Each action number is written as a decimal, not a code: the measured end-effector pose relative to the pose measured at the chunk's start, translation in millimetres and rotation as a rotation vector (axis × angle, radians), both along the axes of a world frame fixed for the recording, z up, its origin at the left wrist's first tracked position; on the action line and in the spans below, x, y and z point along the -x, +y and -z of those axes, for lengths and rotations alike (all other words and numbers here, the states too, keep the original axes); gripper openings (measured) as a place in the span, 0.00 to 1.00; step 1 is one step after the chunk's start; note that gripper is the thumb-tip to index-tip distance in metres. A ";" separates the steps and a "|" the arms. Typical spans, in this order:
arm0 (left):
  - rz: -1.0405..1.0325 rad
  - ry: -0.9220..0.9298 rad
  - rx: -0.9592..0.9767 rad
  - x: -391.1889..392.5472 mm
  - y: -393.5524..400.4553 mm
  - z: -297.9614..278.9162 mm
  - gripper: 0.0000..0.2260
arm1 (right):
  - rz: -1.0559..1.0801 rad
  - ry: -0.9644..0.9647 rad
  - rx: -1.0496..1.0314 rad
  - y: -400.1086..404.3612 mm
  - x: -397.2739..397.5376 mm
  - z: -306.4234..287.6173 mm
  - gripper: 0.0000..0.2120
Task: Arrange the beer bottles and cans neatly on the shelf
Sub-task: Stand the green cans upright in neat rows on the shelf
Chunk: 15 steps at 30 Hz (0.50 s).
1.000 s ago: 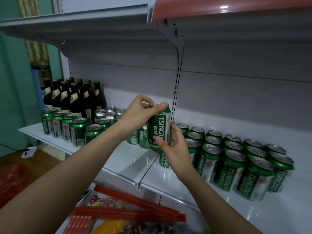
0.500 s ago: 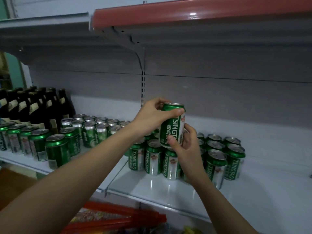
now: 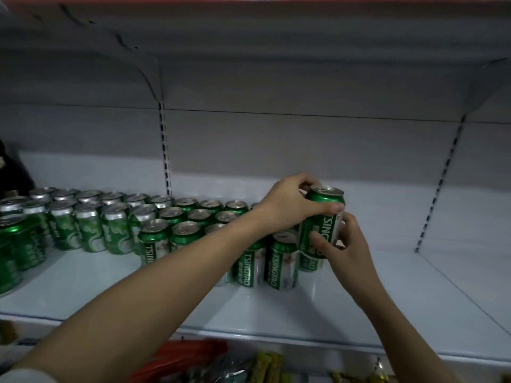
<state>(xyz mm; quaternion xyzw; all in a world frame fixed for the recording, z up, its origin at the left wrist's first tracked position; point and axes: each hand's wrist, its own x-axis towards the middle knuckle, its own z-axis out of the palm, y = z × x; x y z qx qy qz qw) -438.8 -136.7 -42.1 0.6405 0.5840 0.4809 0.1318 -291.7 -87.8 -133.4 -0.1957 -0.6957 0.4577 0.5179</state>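
Note:
I hold one green Tsingtao beer can (image 3: 322, 219) upright above the right end of the can rows. My left hand (image 3: 290, 205) grips its top rim from the left. My right hand (image 3: 341, 246) wraps around its lower part from the right. Beneath and to the left, several green cans (image 3: 280, 265) stand in rows on the white shelf (image 3: 276, 310). A second group of cans (image 3: 91, 225) with silver tops fills the left part. A dark bottle (image 3: 11, 172) shows only partly at the far left edge.
The shelf right of the held can is bare up to the slotted upright (image 3: 439, 183). An upper shelf (image 3: 249, 29) overhangs close above. Below the front edge lie red packages (image 3: 188, 352) and snack packs (image 3: 265, 366).
The view has swung to the right, so the bottles slid almost out of sight. Both hands carried the can rightward along the rows, to their right end.

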 end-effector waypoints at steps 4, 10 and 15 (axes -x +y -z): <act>0.027 0.069 0.079 -14.4 14.3 14.1 0.19 | 0.133 -0.046 0.010 10.5 -24.9 19.9 0.24; -0.025 0.359 0.142 -18.6 21.3 35.3 0.20 | 0.173 -0.189 0.051 21.9 -26.6 53.6 0.24; -0.107 0.626 0.174 -8.8 19.4 56.0 0.23 | 0.168 -0.279 0.070 26.6 -12.5 75.3 0.25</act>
